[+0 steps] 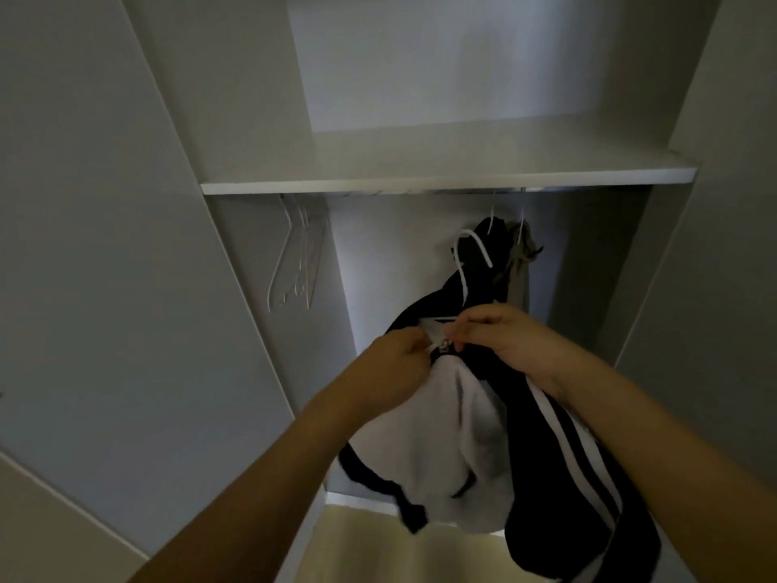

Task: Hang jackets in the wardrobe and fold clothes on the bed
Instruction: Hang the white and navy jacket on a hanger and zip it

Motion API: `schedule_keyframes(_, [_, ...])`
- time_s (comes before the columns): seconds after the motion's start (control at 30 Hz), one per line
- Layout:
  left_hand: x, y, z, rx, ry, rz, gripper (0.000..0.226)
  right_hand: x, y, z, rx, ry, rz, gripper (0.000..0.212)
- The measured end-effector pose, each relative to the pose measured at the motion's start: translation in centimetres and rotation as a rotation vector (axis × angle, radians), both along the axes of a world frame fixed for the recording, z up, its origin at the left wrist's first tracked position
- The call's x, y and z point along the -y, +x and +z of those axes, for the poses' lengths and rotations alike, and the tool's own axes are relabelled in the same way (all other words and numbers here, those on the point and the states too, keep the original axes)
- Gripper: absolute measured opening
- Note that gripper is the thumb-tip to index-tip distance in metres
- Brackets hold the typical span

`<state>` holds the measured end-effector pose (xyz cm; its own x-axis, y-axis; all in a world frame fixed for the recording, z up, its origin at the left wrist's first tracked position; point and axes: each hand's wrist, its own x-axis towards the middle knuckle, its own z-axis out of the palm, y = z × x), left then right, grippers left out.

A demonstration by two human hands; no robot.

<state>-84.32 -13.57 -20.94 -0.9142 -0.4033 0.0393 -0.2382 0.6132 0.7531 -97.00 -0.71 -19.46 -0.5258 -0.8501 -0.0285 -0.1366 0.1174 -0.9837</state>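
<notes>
A black jacket (580, 469) with white sleeve stripes and a white lining hangs from both my hands in front of the open wardrobe (441, 174). My left hand (397, 366) pinches the jacket's front edge at the zipper. My right hand (500, 336) grips the other edge at the collar, touching the zipper pull. A white hanger hook (473, 250) rises out of the collar, below the rail (420, 191) and not on it. Behind it two garments, one dark (492, 233) and one grey (519, 263), hang on the rail.
Several bare white hangers (296, 263) hang at the rail's left end. A white shelf (445, 178) sits just above the rail. An open wardrobe door (105, 246) stands on the left, and a side panel (693, 246) on the right. Pale floor (378, 549) shows below.
</notes>
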Motion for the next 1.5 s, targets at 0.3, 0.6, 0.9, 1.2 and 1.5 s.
schedule_keyframes(0.3, [1.0,1.7,-0.6,-0.089,-0.014,0.082,0.041,-2.5,-2.4,-1.4,0.09,-0.051,-0.288,0.03])
schedule_keyframes(0.6, [-0.1,-0.4,-1.9,0.076,0.075,-0.032,0.02,-1.8,-1.4,-0.8,0.235,-0.177,-0.141,0.023])
schedule_keyframes(0.9, [2.3,3.5,-1.9,0.217,0.609,-0.001,0.017,-3.7,-4.0,-1.1,0.033,-0.192,-0.168,0.043])
schedule_keyframes(1.2, [4.8,2.6,-2.0,0.529,-0.293,0.056,0.017,-3.9,-3.6,-2.2,0.095,-0.148,-0.178,0.045])
schedule_keyframes(1.5, [4.4,2.6,-2.2,-0.037,0.303,0.45,0.009,-1.7,-3.0,-5.3,-0.159,0.054,-0.432,0.053])
